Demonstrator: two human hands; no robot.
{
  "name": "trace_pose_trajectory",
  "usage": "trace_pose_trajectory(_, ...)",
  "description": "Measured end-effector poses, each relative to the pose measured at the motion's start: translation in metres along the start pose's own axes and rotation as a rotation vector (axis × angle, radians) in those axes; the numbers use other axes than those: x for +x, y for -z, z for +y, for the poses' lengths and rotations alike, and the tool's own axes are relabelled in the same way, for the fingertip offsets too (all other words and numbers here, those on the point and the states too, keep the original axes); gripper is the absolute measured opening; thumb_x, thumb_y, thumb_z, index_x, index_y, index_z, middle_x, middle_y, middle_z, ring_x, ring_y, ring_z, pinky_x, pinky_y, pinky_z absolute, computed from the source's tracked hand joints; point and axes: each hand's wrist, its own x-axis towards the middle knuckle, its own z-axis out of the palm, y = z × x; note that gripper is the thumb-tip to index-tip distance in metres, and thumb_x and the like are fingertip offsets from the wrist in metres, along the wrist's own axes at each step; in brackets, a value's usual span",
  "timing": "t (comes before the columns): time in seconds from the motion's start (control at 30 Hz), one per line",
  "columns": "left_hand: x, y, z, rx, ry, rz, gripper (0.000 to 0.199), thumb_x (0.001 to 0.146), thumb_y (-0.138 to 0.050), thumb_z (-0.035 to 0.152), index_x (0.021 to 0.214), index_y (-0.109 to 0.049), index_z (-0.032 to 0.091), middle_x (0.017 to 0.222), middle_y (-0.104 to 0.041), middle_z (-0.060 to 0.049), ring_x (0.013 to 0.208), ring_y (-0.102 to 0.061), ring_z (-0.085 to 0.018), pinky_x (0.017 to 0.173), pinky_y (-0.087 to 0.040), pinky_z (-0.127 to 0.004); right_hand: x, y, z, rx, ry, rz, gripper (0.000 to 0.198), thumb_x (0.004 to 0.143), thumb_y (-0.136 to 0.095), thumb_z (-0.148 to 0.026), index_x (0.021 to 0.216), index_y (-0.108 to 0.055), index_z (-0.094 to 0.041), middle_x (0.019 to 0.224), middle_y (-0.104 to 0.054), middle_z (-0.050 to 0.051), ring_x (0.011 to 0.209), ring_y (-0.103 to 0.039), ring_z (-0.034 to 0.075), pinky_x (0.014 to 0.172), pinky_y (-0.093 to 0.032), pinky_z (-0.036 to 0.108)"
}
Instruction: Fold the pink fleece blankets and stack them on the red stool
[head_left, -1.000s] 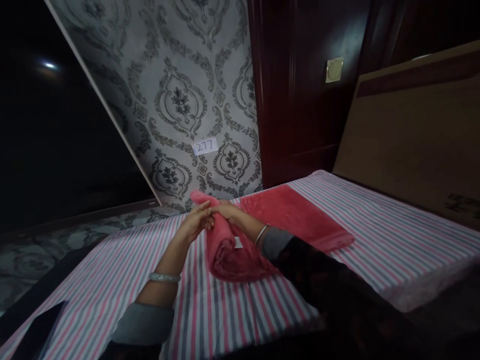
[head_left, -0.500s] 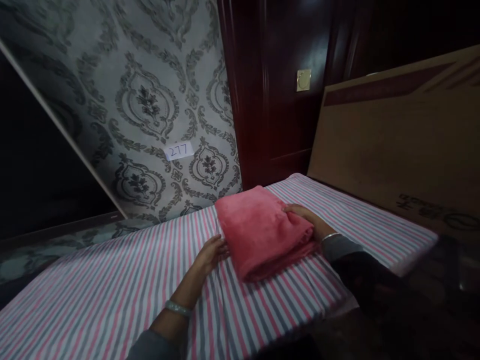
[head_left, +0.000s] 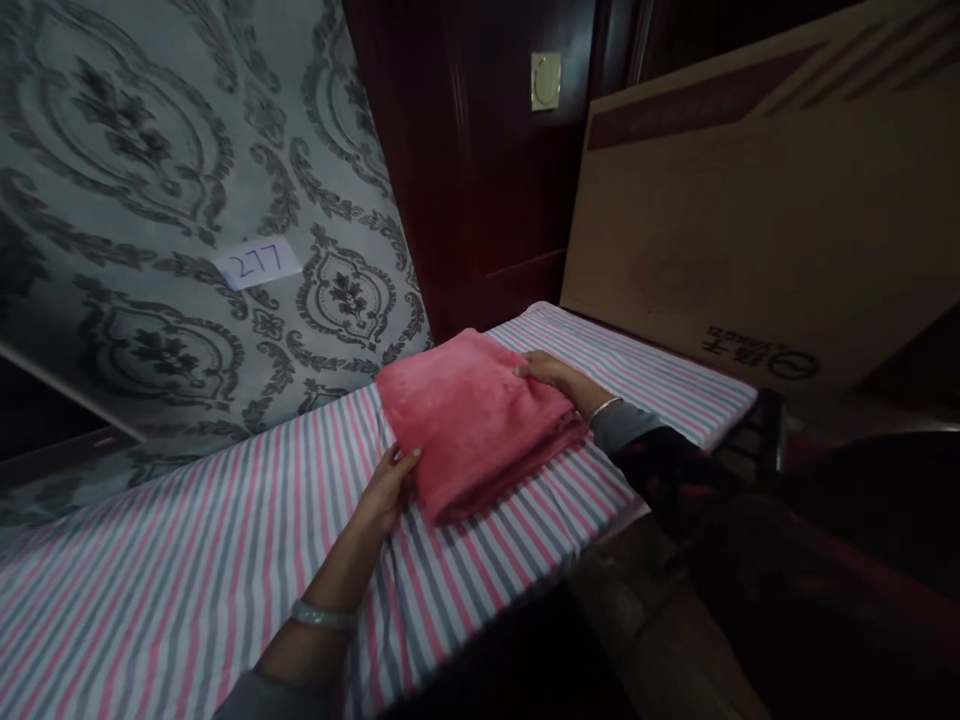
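Note:
A folded pink blanket [head_left: 472, 420] with a soft, plush surface lies on the striped cloth [head_left: 255, 540], its layered edge facing me. My left hand [head_left: 390, 488] is at its left side, the thumb on top and the fingers tucked at the edge, partly hidden. On the right side, my right hand [head_left: 546, 370] grips the blanket's edge with thumb and fingertips on the upper surface, creasing it slightly. The rest of the right fingers are hidden against the side.
A patterned wall with a paper label [head_left: 261, 262] reading 277 rises behind the cloth. Dark red wood panelling [head_left: 480, 170] stands beside it. A large cardboard sheet or box [head_left: 750, 210] leans at the right. The surface's front edge drops off into shadow.
My left hand has gone from lying beside the blanket with fingers extended to pinching its left edge. My right hand keeps its hold. The view has shifted right and down.

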Motion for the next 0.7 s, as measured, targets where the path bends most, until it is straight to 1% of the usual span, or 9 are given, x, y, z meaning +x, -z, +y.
trace_pose_trajectory(0.07, -0.003, -0.005, -0.001, -0.043, -0.013, 0.03, 0.049, 0.076, -0.08, 0.015, 0.121, -0.061, 0.023, 0.101, -0.077, -0.005, 0.07, -0.073, -0.016, 0.06, -0.059, -0.024, 0.002, 0.007, 0.008, -0.059, -0.046, -0.034, 0.013, 0.077, -0.071, -0.019, 0.088, -0.071, -0.012, 0.068, -0.07, 0.004, 0.058, -0.062, 0.018, 0.062, -0.052, 0.028)
trace_pose_trajectory(0.13, -0.007, -0.01, -0.001, -0.089, -0.032, 0.029, 0.046, 0.076, -0.079, 0.013, 0.119, -0.063, 0.021, 0.106, -0.077, -0.006, 0.079, -0.075, -0.017, 0.07, -0.061, -0.024, 0.001, 0.014, 0.013, -0.103, -0.07, -0.083, 0.017, 0.077, -0.073, -0.023, 0.091, -0.071, -0.012, 0.072, -0.071, 0.004, 0.059, -0.063, 0.017, 0.062, -0.052, 0.027)
trace_pose_trajectory(0.2, -0.012, -0.014, 0.0, -0.125, -0.04, 0.013, 0.041, 0.077, -0.078, 0.011, 0.115, -0.065, 0.02, 0.11, -0.076, -0.008, 0.088, -0.075, -0.018, 0.077, -0.061, -0.025, -0.001, 0.02, 0.015, -0.129, -0.069, -0.127, 0.025, 0.077, -0.076, -0.029, 0.097, -0.071, -0.014, 0.081, -0.074, 0.005, 0.065, -0.065, 0.018, 0.065, -0.053, 0.025)
trace_pose_trajectory(0.27, -0.016, -0.02, 0.0, -0.15, -0.039, 0.008, 0.038, 0.078, -0.077, 0.011, 0.113, -0.066, 0.019, 0.112, -0.075, -0.008, 0.094, -0.074, -0.019, 0.082, -0.061, -0.026, -0.005, 0.024, 0.015, -0.148, -0.058, -0.149, 0.036, 0.075, -0.078, -0.031, 0.106, -0.07, -0.015, 0.093, -0.075, 0.006, 0.074, -0.068, 0.019, 0.069, -0.054, 0.025)
trace_pose_trajectory(0.33, -0.017, -0.025, -0.003, -0.169, -0.065, 0.012, 0.04, 0.078, -0.077, 0.012, 0.115, -0.065, 0.02, 0.114, -0.075, -0.008, 0.098, -0.074, -0.02, 0.087, -0.06, -0.028, -0.009, 0.026, 0.016, -0.173, -0.046, -0.133, 0.045, 0.074, -0.078, -0.029, 0.116, -0.067, -0.017, 0.104, -0.075, 0.007, 0.082, -0.069, 0.02, 0.073, -0.054, 0.025)
trace_pose_trajectory(0.4, -0.016, -0.029, -0.007, -0.169, -0.099, 0.033, 0.046, 0.077, -0.078, 0.013, 0.12, -0.062, 0.022, 0.114, -0.074, -0.007, 0.098, -0.073, -0.02, 0.089, -0.06, -0.03, -0.012, 0.025, 0.018, -0.212, -0.04, -0.091, 0.049, 0.075, -0.076, -0.025, 0.122, -0.065, -0.016, 0.11, -0.073, 0.009, 0.087, -0.069, 0.02, 0.075, -0.054, 0.025)
trace_pose_trajectory(0.57, -0.014, -0.03, -0.017, -0.161, -0.111, 0.119, 0.061, 0.073, -0.083, 0.014, 0.126, -0.054, 0.024, 0.118, -0.072, -0.008, 0.096, -0.073, -0.019, 0.092, -0.06, -0.033, -0.018, 0.022, 0.027, -0.318, -0.07, 0.011, 0.042, 0.075, -0.073, -0.021, 0.116, -0.068, -0.013, 0.112, -0.073, 0.011, 0.096, -0.068, 0.025, 0.081, -0.052, 0.029)
trace_pose_trajectory(0.63, -0.017, -0.029, -0.018, -0.174, -0.104, 0.117, 0.063, 0.072, -0.083, 0.015, 0.127, -0.053, 0.025, 0.121, -0.071, -0.008, 0.098, -0.073, -0.019, 0.093, -0.059, -0.035, -0.023, 0.023, 0.03, -0.329, -0.076, 0.033, 0.045, 0.073, -0.076, -0.025, 0.116, -0.069, -0.014, 0.115, -0.072, 0.011, 0.102, -0.067, 0.027, 0.087, -0.051, 0.031)
trace_pose_trajectory(0.7, -0.023, -0.03, -0.019, -0.182, -0.106, 0.077, 0.062, 0.072, -0.083, 0.017, 0.127, -0.054, 0.024, 0.124, -0.07, -0.008, 0.101, -0.072, -0.021, 0.095, -0.059, -0.036, -0.03, 0.025, 0.032, -0.313, -0.078, 0.037, 0.048, 0.074, -0.078, -0.031, 0.118, -0.069, -0.015, 0.12, -0.07, 0.011, 0.107, -0.065, 0.028, 0.092, -0.05, 0.032)
